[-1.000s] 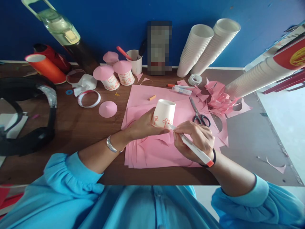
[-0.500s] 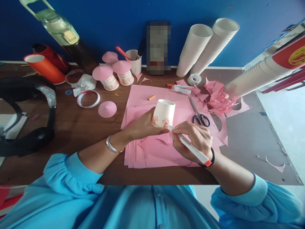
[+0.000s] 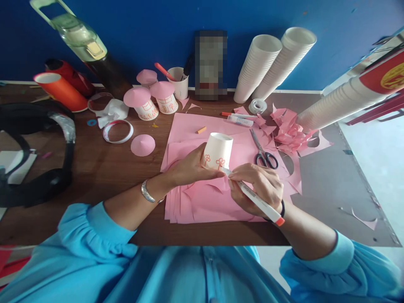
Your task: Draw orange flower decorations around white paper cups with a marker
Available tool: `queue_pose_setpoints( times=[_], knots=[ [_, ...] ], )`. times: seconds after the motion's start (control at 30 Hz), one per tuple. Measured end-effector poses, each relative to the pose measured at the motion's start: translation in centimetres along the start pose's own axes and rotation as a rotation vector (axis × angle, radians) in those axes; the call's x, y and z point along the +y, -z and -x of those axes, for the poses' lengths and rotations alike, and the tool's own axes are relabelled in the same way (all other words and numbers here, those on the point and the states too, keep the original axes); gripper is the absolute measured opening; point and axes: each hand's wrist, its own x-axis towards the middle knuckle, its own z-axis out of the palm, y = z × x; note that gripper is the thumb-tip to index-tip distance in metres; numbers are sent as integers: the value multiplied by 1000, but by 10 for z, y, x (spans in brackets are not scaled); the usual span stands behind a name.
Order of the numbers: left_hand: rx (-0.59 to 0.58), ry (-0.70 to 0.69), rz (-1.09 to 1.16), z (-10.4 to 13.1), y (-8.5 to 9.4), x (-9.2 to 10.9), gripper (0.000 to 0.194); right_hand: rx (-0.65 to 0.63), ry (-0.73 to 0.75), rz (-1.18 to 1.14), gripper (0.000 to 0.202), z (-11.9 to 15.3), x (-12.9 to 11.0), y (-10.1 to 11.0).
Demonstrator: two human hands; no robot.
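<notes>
A white paper cup (image 3: 220,147) with orange-red flowers drawn along its lower side is held by my left hand (image 3: 192,165), the thumb along its bottom edge. In my right hand (image 3: 257,187) is a white marker (image 3: 260,202) with an orange end, gripped like a pen. Its tip meets the cup near the stem of a flower. Both hands are above a pile of pink paper sheets (image 3: 202,208). To the right of the cup, scissors (image 3: 263,153) with black handles lie on the paper.
Pink-roofed cup houses (image 3: 166,99) stand at the back left, beside a cup of markers (image 3: 181,86). A loose pink paper cone (image 3: 143,145) lies nearer. Tall paper cup stacks (image 3: 257,67) lean against the blue wall, with crumpled pink scraps (image 3: 287,128) and a tape roll (image 3: 257,105) below. Headphones (image 3: 67,164) lie left.
My right hand and the marker have shifted slightly right and down, the tip staying at the same flower. My left hand still holds the cup in nearly the same place.
</notes>
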Motion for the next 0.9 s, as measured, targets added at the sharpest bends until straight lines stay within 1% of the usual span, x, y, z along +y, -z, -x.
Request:
queue_pose_setpoints(
  times=[0.13, 0.3, 0.5, 0.73, 0.9],
  knots=[
    [4, 14, -14, 1, 0, -1, 70, -22, -5, 5, 22, 1, 0, -1],
    [8, 30, -21, 1, 0, 0, 70, -4, -5, 20, 20, 0, 0, -2],
    [-11, -3, -17, 0, -2, 3, 66, -7, -14, 48, 20, 0, 0, -2],
    [-14, -6, -62, 0, -1, 2, 65, -6, -14, 67, 20, 0, 1, -3],
    [-1, 17, -44, 2, 0, 1, 71, 4, -17, 51, 21, 1, 1, -3]
  ],
)
